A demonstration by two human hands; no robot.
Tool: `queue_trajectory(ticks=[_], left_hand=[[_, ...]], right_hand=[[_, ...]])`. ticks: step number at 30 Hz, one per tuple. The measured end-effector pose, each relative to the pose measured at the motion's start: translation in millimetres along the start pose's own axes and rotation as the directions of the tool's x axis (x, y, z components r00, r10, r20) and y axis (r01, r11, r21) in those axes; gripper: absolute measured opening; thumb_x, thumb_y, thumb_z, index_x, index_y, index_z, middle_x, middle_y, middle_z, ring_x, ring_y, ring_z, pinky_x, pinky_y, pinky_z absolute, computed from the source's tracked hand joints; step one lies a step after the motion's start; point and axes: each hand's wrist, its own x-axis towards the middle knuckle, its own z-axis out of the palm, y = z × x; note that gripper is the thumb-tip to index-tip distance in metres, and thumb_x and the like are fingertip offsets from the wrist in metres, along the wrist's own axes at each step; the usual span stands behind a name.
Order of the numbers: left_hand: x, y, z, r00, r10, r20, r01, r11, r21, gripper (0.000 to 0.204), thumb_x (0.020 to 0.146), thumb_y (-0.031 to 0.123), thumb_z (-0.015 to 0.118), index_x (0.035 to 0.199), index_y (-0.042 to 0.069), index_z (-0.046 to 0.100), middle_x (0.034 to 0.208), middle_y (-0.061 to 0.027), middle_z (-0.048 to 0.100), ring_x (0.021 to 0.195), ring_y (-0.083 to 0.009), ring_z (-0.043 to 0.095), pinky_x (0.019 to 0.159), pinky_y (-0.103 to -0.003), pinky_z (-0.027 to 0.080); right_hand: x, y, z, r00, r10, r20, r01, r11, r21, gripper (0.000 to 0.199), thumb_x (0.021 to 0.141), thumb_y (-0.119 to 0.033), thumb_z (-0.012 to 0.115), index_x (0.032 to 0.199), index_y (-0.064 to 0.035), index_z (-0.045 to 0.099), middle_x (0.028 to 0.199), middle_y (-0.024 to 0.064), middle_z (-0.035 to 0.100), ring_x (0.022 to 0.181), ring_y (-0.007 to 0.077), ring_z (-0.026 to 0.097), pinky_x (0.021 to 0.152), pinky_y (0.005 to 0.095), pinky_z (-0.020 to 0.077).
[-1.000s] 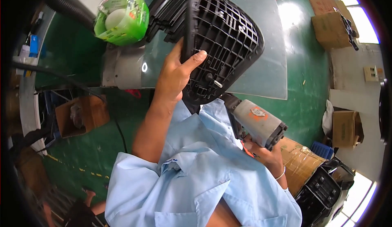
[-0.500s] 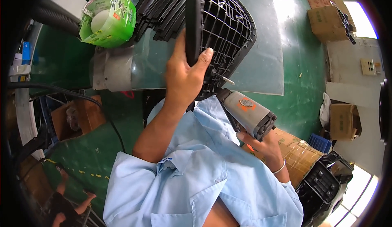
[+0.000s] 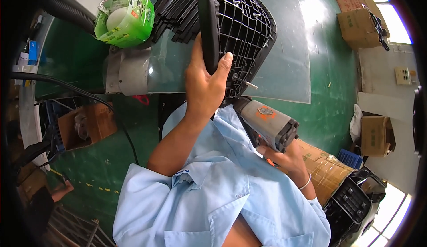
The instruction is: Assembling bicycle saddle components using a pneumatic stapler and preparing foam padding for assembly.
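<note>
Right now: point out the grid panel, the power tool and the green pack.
grid panel (image 3: 242, 24), head view, on the ribbed lattice inside.
power tool (image 3: 267, 124), head view, on its grey body.
green pack (image 3: 126, 16), head view, on the front of the wrapper.

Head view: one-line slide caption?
Left hand grips a black ribbed plastic shell upright over the bench; right hand holds a grey power driver.

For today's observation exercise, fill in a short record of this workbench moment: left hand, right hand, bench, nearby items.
Left hand: left hand grips the black ribbed plastic shell, held on edge
Right hand: right hand holds a grey power tool under the shell
Bench: clear sheet over the top
Nearby: stacked black parts; green packet
</note>
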Motion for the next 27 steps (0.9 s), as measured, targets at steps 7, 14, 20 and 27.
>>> queue_trajectory(ticks=[7, 14, 20, 27], left_hand=[[-8.1, 7.2, 2.8, 1.0, 0.006, 0.006, -0.007, 0.998, 0.057, 0.054, 0.085, 0.016, 0.062, 0.13, -0.001, 0.038, 0.094, -0.0122, 0.06, 0.082, -0.016, 0.057, 0.076, -0.029, 0.046], [-9.9, 1.3, -0.6, 0.997, 0.06, -0.04, -0.06, 0.998, -0.003, 0.053, 0.086, 0.016, 0.06, 0.13, -0.003, 0.037, 0.103, -0.0116, 0.057, 0.086, -0.0163, 0.056, 0.078, -0.029, 0.045], [-14.9, 2.9, 4.0, 0.991, 0.105, -0.083, -0.103, 0.994, 0.021, 0.055, 0.086, 0.015, 0.061, 0.131, -0.003, 0.035, 0.102, -0.0107, 0.057, 0.083, -0.0146, 0.055, 0.076, -0.027, 0.046], [-14.2, 2.9, -2.1, 0.994, 0.072, -0.087, -0.075, 0.997, -0.036, 0.052, 0.087, 0.013, 0.06, 0.13, -0.004, 0.036, 0.107, -0.01, 0.055, 0.09, -0.0141, 0.054, 0.081, -0.027, 0.044]], right_hand=[[2.7, -3.1, 4.3, 0.998, 0.051, -0.037, -0.048, 0.996, 0.072, 0.04, 0.072, -0.014, 0.072, 0.104, 0.0032, 0.056, 0.09, 0.008, 0.061, 0.08, 0.0167, 0.055, 0.076, 0.0298, 0.0455], [-7.0, -2.7, 3.8, 0.996, 0.092, 0.005, -0.09, 0.957, 0.276, 0.04, 0.071, -0.013, 0.073, 0.102, 0.0017, 0.054, 0.075, 0.0026, 0.056, 0.063, 0.0092, 0.05, 0.056, 0.0247, 0.0413], [-3.0, -4.7, 4.9, 0.993, 0.111, 0.049, -0.121, 0.937, 0.328, 0.038, 0.071, -0.012, 0.072, 0.101, 0.0016, 0.053, 0.072, 0.0019, 0.054, 0.059, 0.0078, 0.05, 0.051, 0.0231, 0.0399], [3.0, -4.6, 0.5, 0.98, 0.176, 0.089, -0.196, 0.912, 0.36, 0.039, 0.071, -0.012, 0.073, 0.102, 0.001, 0.054, 0.074, 0.0028, 0.057, 0.06, 0.0091, 0.052, 0.052, 0.0233, 0.0419]])
